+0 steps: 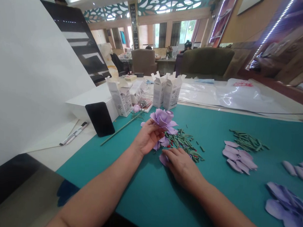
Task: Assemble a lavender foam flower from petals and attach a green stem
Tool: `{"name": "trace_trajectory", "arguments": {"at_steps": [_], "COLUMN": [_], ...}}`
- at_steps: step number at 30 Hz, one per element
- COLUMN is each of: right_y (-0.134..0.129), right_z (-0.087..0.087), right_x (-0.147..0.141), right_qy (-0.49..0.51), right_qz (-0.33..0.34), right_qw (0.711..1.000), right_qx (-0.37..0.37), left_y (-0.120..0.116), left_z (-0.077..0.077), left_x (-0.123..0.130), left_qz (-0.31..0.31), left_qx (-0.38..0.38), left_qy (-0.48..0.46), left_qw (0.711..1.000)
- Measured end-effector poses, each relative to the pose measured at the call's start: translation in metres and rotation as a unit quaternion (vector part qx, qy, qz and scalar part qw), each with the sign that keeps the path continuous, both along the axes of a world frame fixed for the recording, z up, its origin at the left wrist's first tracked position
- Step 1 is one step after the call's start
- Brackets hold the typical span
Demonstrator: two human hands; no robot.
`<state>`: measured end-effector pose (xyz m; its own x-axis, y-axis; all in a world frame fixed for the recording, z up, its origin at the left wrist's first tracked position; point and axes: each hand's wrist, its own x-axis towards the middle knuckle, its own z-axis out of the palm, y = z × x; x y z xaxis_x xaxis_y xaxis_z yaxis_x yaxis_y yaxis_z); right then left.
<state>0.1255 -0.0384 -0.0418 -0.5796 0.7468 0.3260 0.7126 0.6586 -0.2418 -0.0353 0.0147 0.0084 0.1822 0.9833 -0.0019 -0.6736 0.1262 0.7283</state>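
Note:
My left hand [150, 136] is closed on the underside of a large purple flower [164, 119], which it holds up over the green mat [135, 189]. More purple petals show just below that hand. To its right, low over the mat, my right hand [180, 163] has its fingers curled around a loose purple petal [164, 160]. Behind the right hand lies a pile of small green leaves and stem pieces [185, 143] with some red bits in it.
A green stem [120, 129] with a pink bud, a black phone [100, 119] and white boxes [171, 93] stand or lie at left and back. On the right are petal stacks [240, 157], green pieces [248, 141] and larger purple petals [285, 206]. Plastic sheeting [205, 94] lies behind.

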Motion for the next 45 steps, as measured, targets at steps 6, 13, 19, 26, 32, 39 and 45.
{"name": "trace_trajectory", "arguments": {"at_steps": [6, 13, 19, 26, 32, 39, 45], "right_y": [-0.002, -0.002, 0.004, 0.0, -0.012, -0.012, -0.008], "right_z": [0.001, 0.008, 0.02, 0.056, 0.078, 0.076, 0.069], "right_x": [-0.002, 0.004, 0.016, 0.033, 0.04, 0.037, 0.039], "right_qy": [0.014, 0.088, 0.165, 0.263, 0.338, 0.335, 0.248], "right_qz": [0.014, 0.011, -0.021, 0.003, -0.02, -0.063, -0.054], "right_qw": [0.999, 0.991, 0.981, 0.951, 0.936, 0.933, 0.947], "right_qx": [-0.038, -0.101, -0.1, -0.164, -0.093, 0.113, 0.195], "left_y": [-0.001, -0.002, -0.006, -0.004, -0.003, -0.006, -0.008], "left_z": [-0.004, -0.004, 0.003, 0.003, -0.001, 0.0, -0.005], "left_x": [0.003, 0.003, 0.003, 0.002, 0.005, 0.014, 0.013], "left_qz": [-0.013, -0.034, -0.045, -0.055, -0.062, -0.073, -0.084], "left_qx": [0.006, -0.029, -0.06, -0.063, -0.048, -0.026, -0.024], "left_qy": [-0.006, -0.016, -0.025, -0.022, -0.001, 0.022, 0.038], "left_qw": [1.0, 0.999, 0.997, 0.996, 0.997, 0.997, 0.995]}}
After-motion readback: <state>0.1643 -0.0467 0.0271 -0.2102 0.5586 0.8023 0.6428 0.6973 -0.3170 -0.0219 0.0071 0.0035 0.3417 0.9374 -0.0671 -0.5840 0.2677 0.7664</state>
